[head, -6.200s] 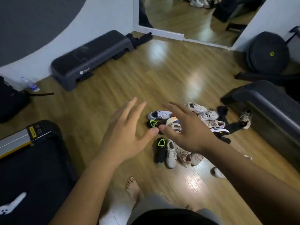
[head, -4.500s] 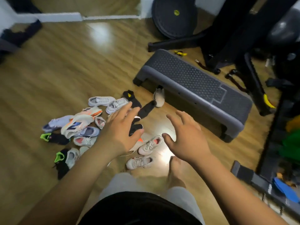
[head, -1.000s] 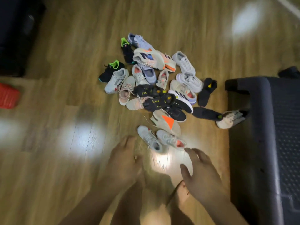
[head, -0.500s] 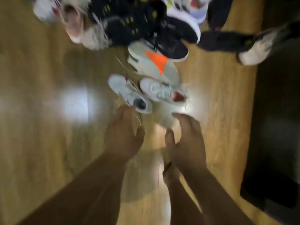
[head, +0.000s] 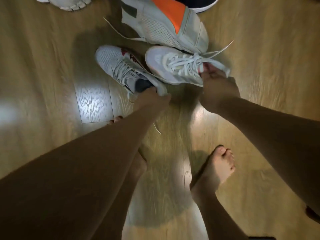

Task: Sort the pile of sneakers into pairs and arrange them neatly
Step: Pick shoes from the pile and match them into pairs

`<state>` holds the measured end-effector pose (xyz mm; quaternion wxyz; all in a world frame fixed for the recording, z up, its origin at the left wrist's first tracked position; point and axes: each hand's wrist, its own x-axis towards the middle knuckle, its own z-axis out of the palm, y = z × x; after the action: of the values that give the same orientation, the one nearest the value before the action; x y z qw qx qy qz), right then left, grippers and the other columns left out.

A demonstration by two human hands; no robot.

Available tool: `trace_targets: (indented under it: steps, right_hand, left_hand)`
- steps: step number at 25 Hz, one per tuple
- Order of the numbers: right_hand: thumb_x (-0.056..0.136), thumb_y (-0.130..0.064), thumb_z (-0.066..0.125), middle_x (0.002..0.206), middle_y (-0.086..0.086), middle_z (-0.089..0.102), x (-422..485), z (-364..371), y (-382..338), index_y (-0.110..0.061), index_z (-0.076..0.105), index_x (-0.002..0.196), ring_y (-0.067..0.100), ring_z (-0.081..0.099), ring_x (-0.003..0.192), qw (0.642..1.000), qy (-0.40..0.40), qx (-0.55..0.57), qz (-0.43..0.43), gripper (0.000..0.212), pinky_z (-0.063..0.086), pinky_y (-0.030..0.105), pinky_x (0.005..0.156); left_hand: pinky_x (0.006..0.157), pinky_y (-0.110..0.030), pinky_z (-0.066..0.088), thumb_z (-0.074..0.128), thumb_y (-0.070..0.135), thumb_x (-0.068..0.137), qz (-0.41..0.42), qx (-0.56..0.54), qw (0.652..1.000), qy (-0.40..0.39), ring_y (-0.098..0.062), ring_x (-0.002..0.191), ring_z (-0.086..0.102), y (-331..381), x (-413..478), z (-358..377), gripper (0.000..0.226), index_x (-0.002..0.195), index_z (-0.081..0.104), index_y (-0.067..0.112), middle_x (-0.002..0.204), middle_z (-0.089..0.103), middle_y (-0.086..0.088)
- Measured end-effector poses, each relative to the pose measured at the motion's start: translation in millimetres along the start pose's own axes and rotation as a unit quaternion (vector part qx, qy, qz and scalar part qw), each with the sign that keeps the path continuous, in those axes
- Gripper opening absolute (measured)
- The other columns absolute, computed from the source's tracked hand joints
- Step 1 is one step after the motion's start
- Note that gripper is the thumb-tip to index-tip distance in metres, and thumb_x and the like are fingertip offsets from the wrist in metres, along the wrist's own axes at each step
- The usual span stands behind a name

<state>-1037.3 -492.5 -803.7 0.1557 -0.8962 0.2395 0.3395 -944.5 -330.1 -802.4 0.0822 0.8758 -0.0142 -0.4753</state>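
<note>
Nearest: right foot (head: 216, 168) bare, flat on the wood floor (head: 52, 75). Toes of the left foot (head: 115, 119) show past the left forearm; the rest is hidden under the arm. A loose lace (head: 156, 129) end lies on the boards between the feet.

Both forearms reach forward and down.

Left hand (head: 152, 98): closed round the heel of the grey sneaker (head: 117, 64), thumb on the right side of the heel. The fingers themselves are hidden behind the hand. Half a second ago this hand was open and just short of the shoe; now it has a grip.

Right hand (head: 217, 87): fingers curled into the collar of the white sneaker (head: 173, 66), pinching its heel. Earlier it was open and apart from the shoe.

The two sneakers lie side by side on the floor, toes pointing away and to the left, heels toward the person, sides touching near the grey one's heel. Same placement as in the earlier frame. I cannot tell whether either is lifted off the boards.

Just beyond, touching the white sneaker: a large orange-patch sneaker (head: 164, 30) on its side, laces trailing left.

Farthest, cut by the top edge: a black sneaker (head: 195, 1) with white sole, and at upper left a pale sole (head: 69, 3). The view sits much closer than before; only this edge of the pile shows. Frame slightly blurred.
</note>
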Motion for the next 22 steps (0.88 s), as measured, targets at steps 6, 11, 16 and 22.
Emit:
trace_targets:
  steps: [6, 11, 16, 22]
  right_hand:
    - [0.094, -0.021, 0.061, 0.083, 0.003, 0.066, -28, -23, 14, -0.017, 0.067, 0.093, 0.020, 0.062, 0.078, 0.865, -0.106, 0.485, 0.067, 0.008, 0.045, 0.031, 0.068]
    - [0.095, -0.025, 0.058, 0.105, 0.004, 0.073, -76, -14, 14, -0.020, 0.069, 0.112, 0.024, 0.062, 0.091, 0.709, -0.156, 0.666, 0.170, 0.020, 0.041, 0.038, 0.077]
    - [0.088, -0.036, 0.063, 0.083, 0.000, 0.073, -89, -30, 23, -0.021, 0.074, 0.090, 0.022, 0.063, 0.076, 0.716, -0.061, 0.662, 0.215, 0.019, 0.045, 0.033, 0.066]
    - [0.092, -0.046, 0.051, 0.063, 0.002, 0.061, -79, -56, 54, -0.012, 0.063, 0.070, 0.021, 0.059, 0.062, 0.740, 0.218, 0.567, 0.288, 0.041, 0.047, 0.032, 0.059]
  left_hand:
    - [0.058, -0.022, 0.047, 0.065, 0.042, 0.086, -0.019, -0.193, 0.980, 0.039, -0.012, 0.067, 0.061, -43, -28, -39, 0.028, 0.074, 0.061, 0.016, 0.072, 0.063, 0.003]
    - [0.057, -0.021, 0.047, 0.074, 0.034, 0.079, -0.016, -0.257, 0.964, 0.067, -0.014, 0.068, 0.067, -61, -64, -79, 0.022, 0.078, 0.068, 0.012, 0.074, 0.070, -0.002]
    - [0.059, -0.018, 0.049, 0.077, 0.029, 0.077, -0.007, -0.339, 0.940, 0.031, -0.011, 0.074, 0.068, -45, -56, -94, 0.015, 0.080, 0.069, 0.017, 0.080, 0.071, 0.004]
    - [0.052, -0.019, 0.039, 0.069, 0.046, 0.077, -0.002, -0.086, 0.981, 0.176, -0.012, 0.064, 0.060, -48, -13, -80, 0.034, 0.063, 0.060, 0.015, 0.067, 0.062, 0.005]
